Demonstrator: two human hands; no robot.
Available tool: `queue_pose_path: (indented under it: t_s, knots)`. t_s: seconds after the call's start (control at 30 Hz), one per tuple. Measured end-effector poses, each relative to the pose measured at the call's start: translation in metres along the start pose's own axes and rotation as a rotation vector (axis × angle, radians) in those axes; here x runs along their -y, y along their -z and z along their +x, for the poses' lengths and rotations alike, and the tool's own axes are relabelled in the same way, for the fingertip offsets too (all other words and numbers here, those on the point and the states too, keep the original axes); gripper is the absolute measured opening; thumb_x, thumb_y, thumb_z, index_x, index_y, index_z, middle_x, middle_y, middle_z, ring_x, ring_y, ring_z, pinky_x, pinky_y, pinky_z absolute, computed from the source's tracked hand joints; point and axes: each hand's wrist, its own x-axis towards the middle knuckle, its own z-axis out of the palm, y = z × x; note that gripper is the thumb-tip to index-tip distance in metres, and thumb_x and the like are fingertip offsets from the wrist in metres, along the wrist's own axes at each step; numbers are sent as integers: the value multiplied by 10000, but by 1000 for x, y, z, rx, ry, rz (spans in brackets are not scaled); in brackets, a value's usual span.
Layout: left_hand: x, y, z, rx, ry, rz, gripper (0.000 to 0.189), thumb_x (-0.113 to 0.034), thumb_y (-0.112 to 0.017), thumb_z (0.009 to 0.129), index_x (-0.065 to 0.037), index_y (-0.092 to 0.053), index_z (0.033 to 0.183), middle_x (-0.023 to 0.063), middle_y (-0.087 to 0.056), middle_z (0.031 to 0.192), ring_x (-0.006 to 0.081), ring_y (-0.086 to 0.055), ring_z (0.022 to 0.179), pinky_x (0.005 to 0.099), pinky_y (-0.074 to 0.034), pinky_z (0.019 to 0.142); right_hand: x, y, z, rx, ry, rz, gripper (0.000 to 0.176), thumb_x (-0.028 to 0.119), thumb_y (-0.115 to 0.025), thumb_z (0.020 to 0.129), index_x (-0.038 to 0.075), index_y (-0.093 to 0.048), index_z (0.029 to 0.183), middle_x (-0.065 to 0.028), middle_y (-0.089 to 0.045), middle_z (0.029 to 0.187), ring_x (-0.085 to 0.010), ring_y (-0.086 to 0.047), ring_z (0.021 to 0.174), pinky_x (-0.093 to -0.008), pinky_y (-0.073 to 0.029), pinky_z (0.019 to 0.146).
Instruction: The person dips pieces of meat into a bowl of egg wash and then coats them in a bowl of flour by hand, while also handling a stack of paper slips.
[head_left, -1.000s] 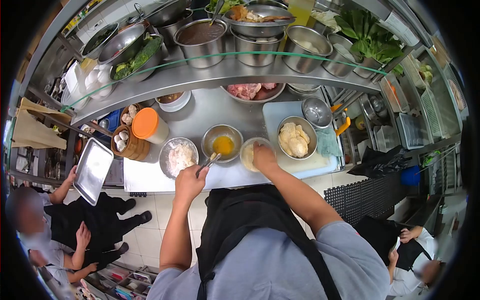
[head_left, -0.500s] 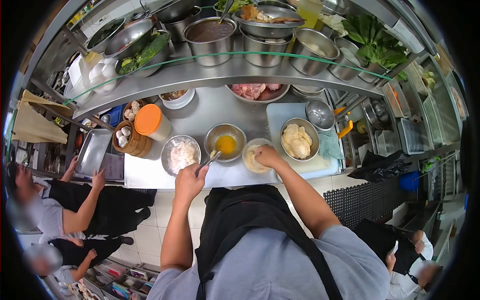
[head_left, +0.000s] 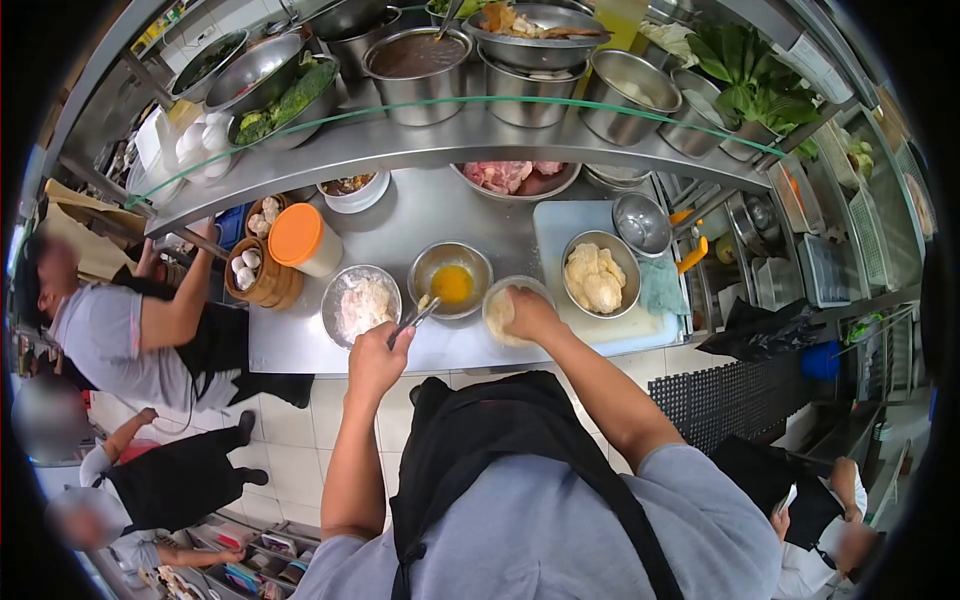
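Left hand (head_left: pixel 378 357): the grip is closed around the handle end of the tongs (head_left: pixel 424 313), above the front edge of the surface (head_left: pixel 420 210). The tongs point toward the egg bowl (head_left: pixel 430 263), tips at its near-left rim. A small pale bit shows at the tips; whether it is clamped there cannot be told.

Right hand (head_left: pixel 530 315): the fingers are down inside the crumb bowl (head_left: pixel 486 320), near the front edge. Their tips are hidden, so whether the grip is apart, together or clamped on a piece cannot be told.

Layout along the front edge, left to right: the flour bowl (head_left: pixel 331 308), holding white, powdered contents; the egg bowl, with yellow liquid (head_left: pixel 453 284); the crumb bowl, with pale, fine contents. To the right of these, the cutting board (head_left: pixel 572 222) lies toward the right edge and carries a metal bowl (head_left: pixel 630 266) heaped with pale pieces (head_left: pixel 595 278). A green cloth (head_left: pixel 658 290) lies beside that bowl, toward the right edge.

Step in hand, as judged: working in the crumb bowl with the right hand while the left keeps the tongs ready. The next move would likely call for full coverage in the crumbs, a light hold when lifting, and wet tongs kept clear of the dry contents.
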Motion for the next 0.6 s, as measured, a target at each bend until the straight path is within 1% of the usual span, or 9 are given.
queue_pose_path:
  t_s: [0.07,0.13,0.27,0.33,0.37,0.43,0.47,0.53,0.6]
  knots:
    - [5,-1,0,1,3,-11,325,-315,-680,904,0,-668,825,217,-640,706,423,-605,666,467,-465,621,6,-6,-13,-1,-27,-73,388,145,-673,753,44,-615,1124,-242,-632,1193,-413,-618,1076,-472,-500,946]
    - [3,0,1,6,10,-19,330,-316,-681,904,3,-664,821,219,-638,707,422,-604,666,466,-464,621,9,-12,-12,-81,-32,-159,510,198,-715,730,54,-576,1199,-241,-599,1251,-421,-615,1082,-477,-500,953]
    - [5,-2,1,0,21,-28,333,-319,-684,903,6,-670,833,220,-641,713,419,-607,670,461,-469,628,-22,-32,15,-74,-41,-117,511,235,-725,720,58,-612,1185,-222,-627,1216,-389,-620,1099,-454,-499,966]
    - [4,1,1,-9,20,-32,324,-316,-684,904,4,-680,850,218,-646,719,415,-612,673,457,-473,634,-31,-19,22,61,-28,77,463,223,-693,737,66,-657,1171,-204,-667,1155,-364,-630,1103,-429,-512,944]
    - [4,1,0,-16,20,-39,317,-313,-685,904,2,-691,867,216,-652,726,412,-617,677,453,-477,639,-37,-12,29,64,-28,75,463,223,-693,737,66,-657,1171,-204,-667,1155,-364,-630,1103,-429,-512,944]
    - [9,0,0,-9,29,-48,310,-311,-685,905,-1,-699,883,214,-655,731,406,-622,681,450,-480,643,-46,1,42,325,16,200,434,215,-682,735,96,-695,1153,-195,-692,1106,-353,-644,1085,-408,-522,920]
    - [12,1,1,-3,34,-52,305,-308,-685,906,-4,-707,900,212,-659,735,401,-627,684,446,-483,647,-46,6,42,326,13,198,434,215,-682,735,96,-695,1153,-195,-692,1106,-353,-644,1085,-408,-522,920]
    - [13,1,0,11,47,-45,302,-306,-685,909,-5,-710,907,211,-658,734,393,-629,684,441,-483,647,-26,32,34,313,-66,42,451,194,-655,732,41,-690,1154,-234,-689,1093,-374,-662,1042,-416,-531,886]
    - [12,2,-1,-9,33,-56,303,-307,-683,909,-5,-708,903,212,-654,727,393,-622,674,441,-480,645,-19,18,33,341,-94,-16,420,168,-628,727,3,-697,1106,-254,-687,1083,-379,-671,1023,-422,-532,879]
